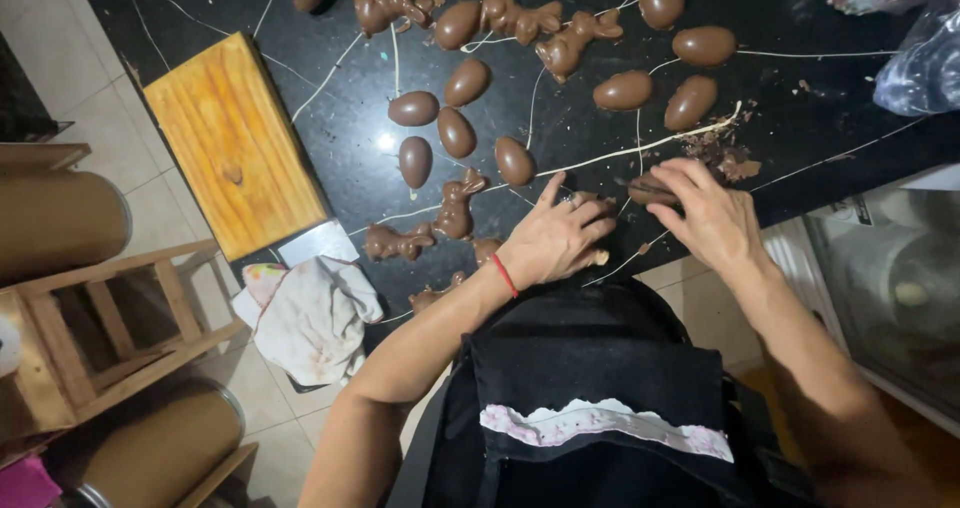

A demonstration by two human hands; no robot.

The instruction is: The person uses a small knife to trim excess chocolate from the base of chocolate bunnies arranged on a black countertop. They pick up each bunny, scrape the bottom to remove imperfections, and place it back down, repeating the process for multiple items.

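Hands [556, 236] on chocolate piece [648, 190]

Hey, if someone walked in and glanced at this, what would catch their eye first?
Probably the chocolate eggs and chocolate bunnies spread over the black countertop. At its near edge the left hand and right hand work on a chocolate piece. A wooden cutting board lies at the left.

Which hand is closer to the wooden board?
The left. The left hand rests on the black counter, to the right of the wooden board; the right hand lies farther right, holding a chocolate piece.
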